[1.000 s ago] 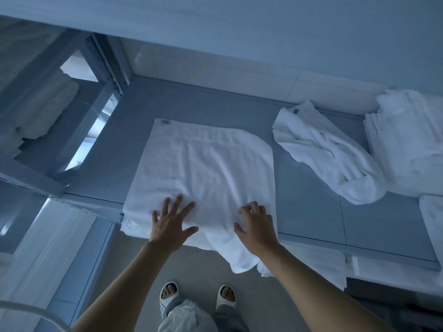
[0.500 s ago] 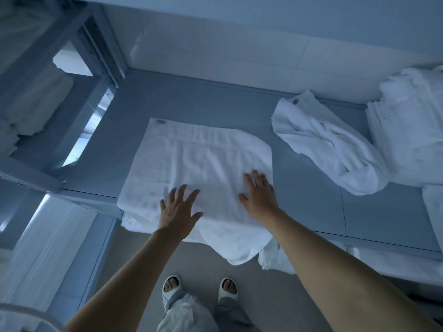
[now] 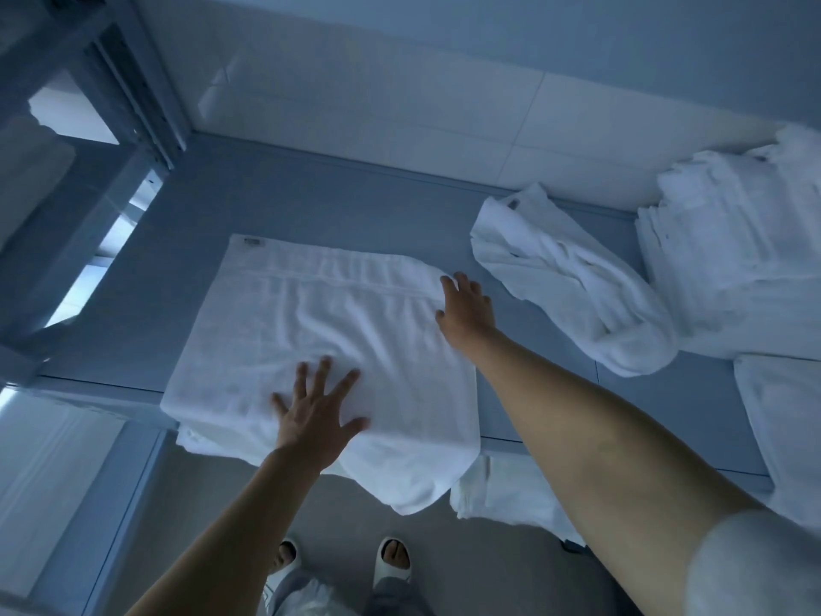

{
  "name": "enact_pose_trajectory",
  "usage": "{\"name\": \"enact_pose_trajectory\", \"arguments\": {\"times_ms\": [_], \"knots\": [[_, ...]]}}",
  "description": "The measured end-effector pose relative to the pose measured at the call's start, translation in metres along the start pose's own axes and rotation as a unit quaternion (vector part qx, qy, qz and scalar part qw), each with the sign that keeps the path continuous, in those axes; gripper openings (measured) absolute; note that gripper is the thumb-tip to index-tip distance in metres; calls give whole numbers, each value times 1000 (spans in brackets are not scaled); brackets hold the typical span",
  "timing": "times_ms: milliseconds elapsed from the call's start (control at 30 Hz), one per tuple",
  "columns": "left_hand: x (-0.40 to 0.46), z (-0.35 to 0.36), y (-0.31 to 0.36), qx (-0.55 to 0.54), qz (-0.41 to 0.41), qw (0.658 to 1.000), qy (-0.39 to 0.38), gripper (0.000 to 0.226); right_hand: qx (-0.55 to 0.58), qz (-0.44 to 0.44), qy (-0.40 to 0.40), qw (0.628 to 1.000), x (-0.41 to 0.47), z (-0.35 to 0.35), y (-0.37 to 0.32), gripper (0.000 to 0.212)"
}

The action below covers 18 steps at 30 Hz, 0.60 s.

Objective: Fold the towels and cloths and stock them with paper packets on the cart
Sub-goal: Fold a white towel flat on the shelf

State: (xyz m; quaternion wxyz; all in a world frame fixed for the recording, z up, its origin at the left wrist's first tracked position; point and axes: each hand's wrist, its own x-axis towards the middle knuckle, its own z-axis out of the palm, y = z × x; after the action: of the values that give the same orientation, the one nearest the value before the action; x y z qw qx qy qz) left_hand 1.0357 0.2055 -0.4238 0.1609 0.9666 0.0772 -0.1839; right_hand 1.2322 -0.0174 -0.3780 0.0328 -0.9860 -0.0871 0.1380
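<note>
The white towel (image 3: pixel 320 344) is spread flat on the grey shelf (image 3: pixel 284 206), its near edge draped over the front lip. It is pressed down by the left hand (image 3: pixel 317 420), fingers splayed, grip released. The far right corner is touched by the right hand (image 3: pixel 466 309) (fingers extended, nothing clenched). A crumpled towel (image 3: pixel 573 282) and a folded stack (image 3: pixel 733 233) are seen to the right, against the tiled wall (image 3: pixel 400 104).

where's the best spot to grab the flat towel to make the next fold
Probably the far right corner of the flat towel, where the right hand already touches its edge. Come in from the right: that edge lies free on the shelf, while the near end droops over the front. The left hand, spread flat, pins the near part.
</note>
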Motion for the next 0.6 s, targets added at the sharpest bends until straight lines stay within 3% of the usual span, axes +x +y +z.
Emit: {"name": "enact_pose_trajectory", "arguments": {"times_ms": [100,300,467,600], "knots": [[1,-1,1,1,-3,1000,-3,82,-15,-3,-6,1000,10,0,-4,47],[1,-2,4,15,-3,1000,1,81,-1,32,27,999,10,8,-8,48],[2,-6,10,19,-1,1000,-7,81,-80,-121,96,985,-16,22,-21,53],[2,-8,12,20,-3,1000,-11,82,-110,-215,77,967,-54,50,-21,57]]}}
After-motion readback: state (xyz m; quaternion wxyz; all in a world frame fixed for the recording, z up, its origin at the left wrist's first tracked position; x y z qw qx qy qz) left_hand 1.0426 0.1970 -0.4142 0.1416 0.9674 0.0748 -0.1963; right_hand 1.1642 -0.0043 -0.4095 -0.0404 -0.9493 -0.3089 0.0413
